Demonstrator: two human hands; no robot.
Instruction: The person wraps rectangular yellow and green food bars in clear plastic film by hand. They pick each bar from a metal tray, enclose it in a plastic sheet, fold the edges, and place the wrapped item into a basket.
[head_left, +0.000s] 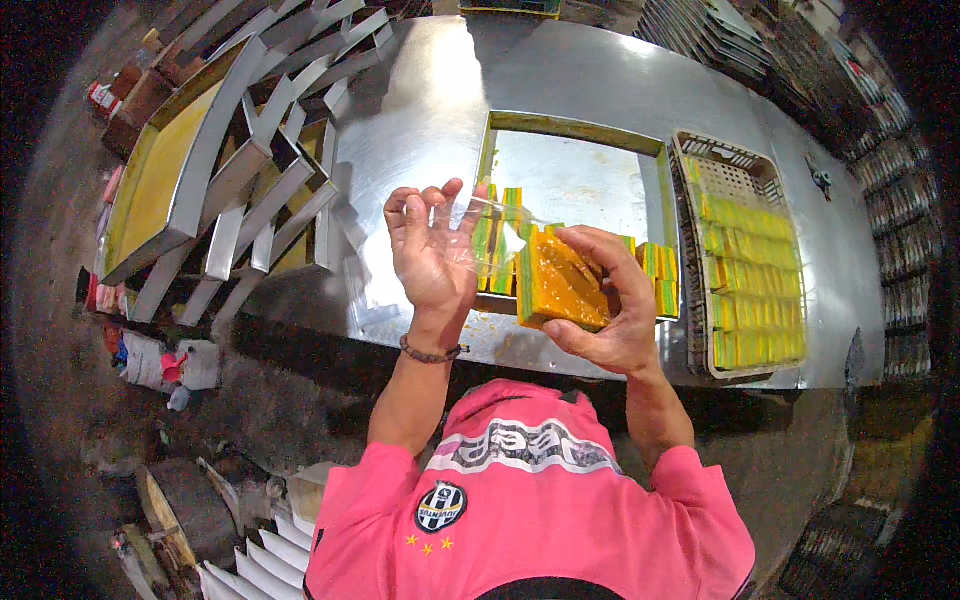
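My right hand (620,315) grips a thick square piece of layered cake (560,285), orange on its broad face with pale specks and green along one edge. My left hand (432,245) is raised beside it, palm up and fingers curled, with a thin clear plastic bag (487,220) stretched from its fingers toward the cake. Whether the cake's corner is inside the plastic, I cannot tell. Both hands are over the near side of a shallow metal tray (575,127), where more green and yellow cake pieces (511,205) stand, partly hidden by my hands.
To the right, a pale plastic crate (692,250) holds rows of green and yellow pieces (755,275). Empty metal trays (165,170) are stacked crookedly at the left of the metal table (420,110). More stacked metal trays (700,40) stand at the far right.
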